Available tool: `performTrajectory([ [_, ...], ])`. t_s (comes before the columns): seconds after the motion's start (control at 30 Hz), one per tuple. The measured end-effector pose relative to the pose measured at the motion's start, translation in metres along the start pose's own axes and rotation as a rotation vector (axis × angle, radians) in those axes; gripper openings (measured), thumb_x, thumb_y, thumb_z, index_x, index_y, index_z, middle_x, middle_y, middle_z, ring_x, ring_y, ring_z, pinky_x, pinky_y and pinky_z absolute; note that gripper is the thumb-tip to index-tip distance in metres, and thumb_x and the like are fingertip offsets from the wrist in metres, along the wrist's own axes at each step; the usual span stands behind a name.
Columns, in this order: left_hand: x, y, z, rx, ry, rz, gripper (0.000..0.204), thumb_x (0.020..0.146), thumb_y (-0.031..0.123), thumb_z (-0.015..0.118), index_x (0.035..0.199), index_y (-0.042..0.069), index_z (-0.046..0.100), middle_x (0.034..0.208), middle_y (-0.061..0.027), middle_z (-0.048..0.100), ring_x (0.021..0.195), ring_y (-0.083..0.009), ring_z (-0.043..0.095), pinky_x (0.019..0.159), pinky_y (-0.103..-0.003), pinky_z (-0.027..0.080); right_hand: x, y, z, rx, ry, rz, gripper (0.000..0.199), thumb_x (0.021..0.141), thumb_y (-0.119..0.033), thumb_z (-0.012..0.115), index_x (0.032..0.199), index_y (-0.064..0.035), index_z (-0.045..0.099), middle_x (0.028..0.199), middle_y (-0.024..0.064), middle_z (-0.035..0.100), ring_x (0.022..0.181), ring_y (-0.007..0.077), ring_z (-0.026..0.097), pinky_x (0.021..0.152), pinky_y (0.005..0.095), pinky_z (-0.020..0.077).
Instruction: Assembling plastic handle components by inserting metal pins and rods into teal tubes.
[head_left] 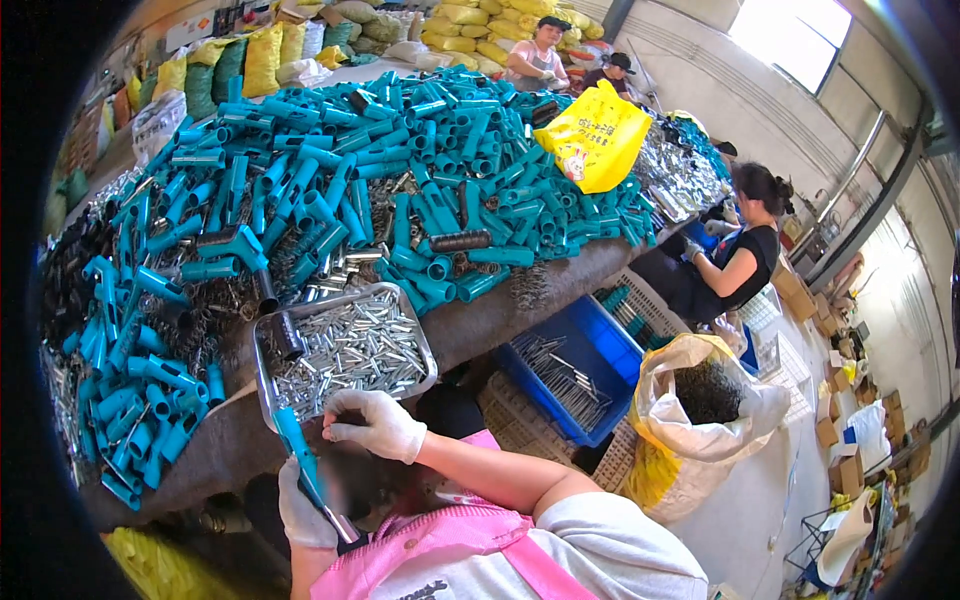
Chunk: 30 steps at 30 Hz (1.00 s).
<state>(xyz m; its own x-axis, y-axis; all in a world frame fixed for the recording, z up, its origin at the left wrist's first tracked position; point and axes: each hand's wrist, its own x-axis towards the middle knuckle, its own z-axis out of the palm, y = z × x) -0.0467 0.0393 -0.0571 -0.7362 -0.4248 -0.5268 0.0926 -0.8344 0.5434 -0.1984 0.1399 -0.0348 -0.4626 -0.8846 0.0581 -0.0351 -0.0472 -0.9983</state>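
Observation:
My left hand [303,512], in a white glove, is wrapped around a long teal plastic tubular piece [293,438]. The piece stands tilted, and a shiny metal end shows below the hand. Just right of it is my white-gloved right hand [382,426], its thumb and fingers curled together in a pinch; anything between the fingertips is too small to make out. Beyond both hands, a metal tray [431,372] holds many small silvery pins [350,340], with a dark cylindrical piece [287,337] at its left side.
A large heap of teal tubular pieces [330,170] covers the table, with loose springs and a yellow bag [597,138] on it. To the right stand a blue bin [625,352] of metal rods and an open sack [665,470]. One person [745,245] sits at the right; two are at the back.

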Motion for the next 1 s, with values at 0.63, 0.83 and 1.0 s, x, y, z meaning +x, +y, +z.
performTrajectory([
  [0.63,-0.011,0.01,0.012,0.047,-0.165,-0.006,0.026,0.093,0.027,0.046,0.108,0.007,0.053,0.084,-0.006,0.06,0.07,-0.015,0.057,0.061,-0.029,0.05,-0.015,-0.012,0.019,0.119,0.027,0.073,0.002,0.084,-0.001,0.059,0.084,0.0006,0.057,0.078,0.0066,0.061,0.073,0.0127,0.06,0.067,0.026,0.049],
  [0.83,-0.014,0.006,-0.001,0.02,-0.254,0.049,0.026,0.092,0.024,0.048,0.107,0.002,0.051,0.088,-0.0069,0.059,0.072,-0.015,0.058,0.063,-0.028,0.051,-0.013,0.007,0.031,0.055,0.026,0.015,0.005,0.083,0.001,0.061,0.087,0.0006,0.058,0.082,0.0051,0.058,0.071,0.0108,0.058,0.064,0.0234,0.0485],
  [1.0,-0.017,0.004,-0.004,0.151,-0.238,0.155,0.031,0.092,0.027,0.052,0.11,0.001,0.051,0.092,-0.005,0.059,0.077,-0.0127,0.059,0.067,-0.027,0.051,-0.02,0.003,0.041,0.048,0.08,0.031,0.007,0.083,0.0,0.063,0.084,0.0004,0.056,0.082,0.0047,0.058,0.07,0.0096,0.057,0.059,0.0227,0.048],
])
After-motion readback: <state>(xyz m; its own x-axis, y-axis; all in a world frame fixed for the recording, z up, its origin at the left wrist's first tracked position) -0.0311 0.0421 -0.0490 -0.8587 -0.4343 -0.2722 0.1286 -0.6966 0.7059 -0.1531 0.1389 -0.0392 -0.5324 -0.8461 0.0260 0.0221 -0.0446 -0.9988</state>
